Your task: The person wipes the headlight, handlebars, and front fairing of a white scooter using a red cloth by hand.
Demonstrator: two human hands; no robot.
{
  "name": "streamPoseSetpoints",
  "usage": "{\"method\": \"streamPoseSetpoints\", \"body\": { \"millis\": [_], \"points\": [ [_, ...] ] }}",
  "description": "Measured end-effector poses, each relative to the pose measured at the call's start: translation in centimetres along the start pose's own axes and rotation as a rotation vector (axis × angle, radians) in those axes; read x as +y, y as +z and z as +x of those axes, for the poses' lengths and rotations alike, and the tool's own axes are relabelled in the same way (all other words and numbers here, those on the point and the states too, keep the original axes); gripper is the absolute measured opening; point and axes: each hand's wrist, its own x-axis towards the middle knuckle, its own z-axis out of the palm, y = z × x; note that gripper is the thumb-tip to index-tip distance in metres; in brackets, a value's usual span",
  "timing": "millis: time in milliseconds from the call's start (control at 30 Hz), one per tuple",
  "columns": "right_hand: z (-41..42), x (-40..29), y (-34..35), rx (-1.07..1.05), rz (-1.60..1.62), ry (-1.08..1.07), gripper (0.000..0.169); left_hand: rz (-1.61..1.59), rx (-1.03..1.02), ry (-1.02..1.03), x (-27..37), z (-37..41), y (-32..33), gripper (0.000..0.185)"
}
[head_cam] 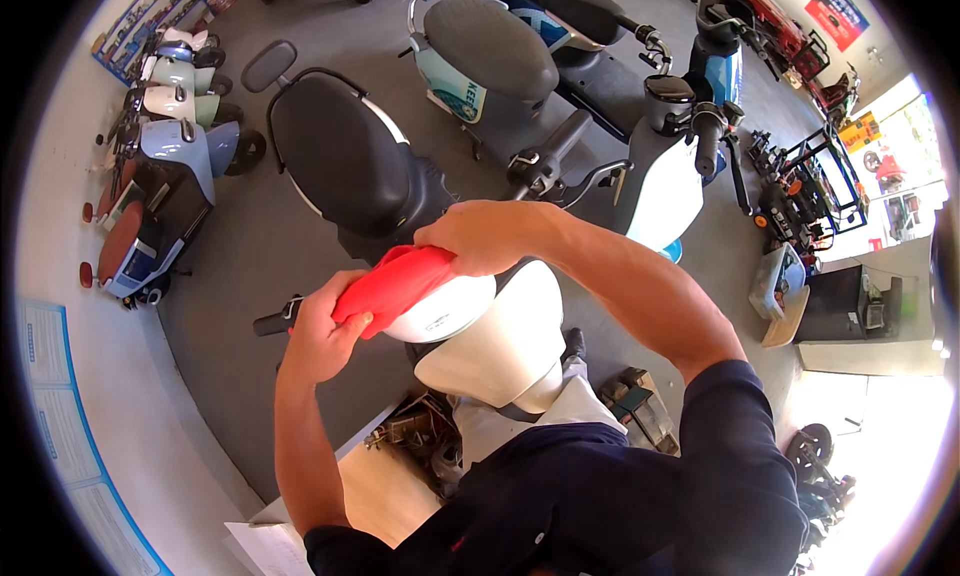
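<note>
A red cloth [401, 282] is stretched between my hands over the white headlight housing [442, 309] of an electric scooter. My left hand [326, 328] grips the cloth's left end, thumb on top. My right hand [484, 238] holds its upper right end, fingers curled down. Below the housing is the scooter's cream front panel [499, 339], close to my body. The left-side handlebar grip [274, 323] shows beyond my left wrist. Past my right hand are the other handlebar grip [566, 134] and a brake lever [600, 177]. The black seat [337, 152] lies farther off.
Beside this scooter stand a light-green scooter [480, 50] and a white-and-blue one [667, 178]. More scooters [176, 144] line the left wall. A plastic bin [776, 279] is at the right. A wooden tabletop [382, 486] and a box of parts [641, 411] are near my legs.
</note>
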Motion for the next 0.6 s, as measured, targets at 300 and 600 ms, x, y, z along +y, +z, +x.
{"method": "streamPoseSetpoints", "body": {
  "millis": [300, 600],
  "points": [
    [-6.9, 0.2, -5.5, 0.157, -0.065, 0.147, 0.039, 0.041, -0.007, 0.163, 4.8, 3.9, 2.1, 0.033],
    [-9.3, 10.2, -4.4, 0.87, -0.302, -0.036, 0.045, 0.29, 0.264, 0.481, 5.5, 13.2, 7.8, 0.032]
  ]
}}
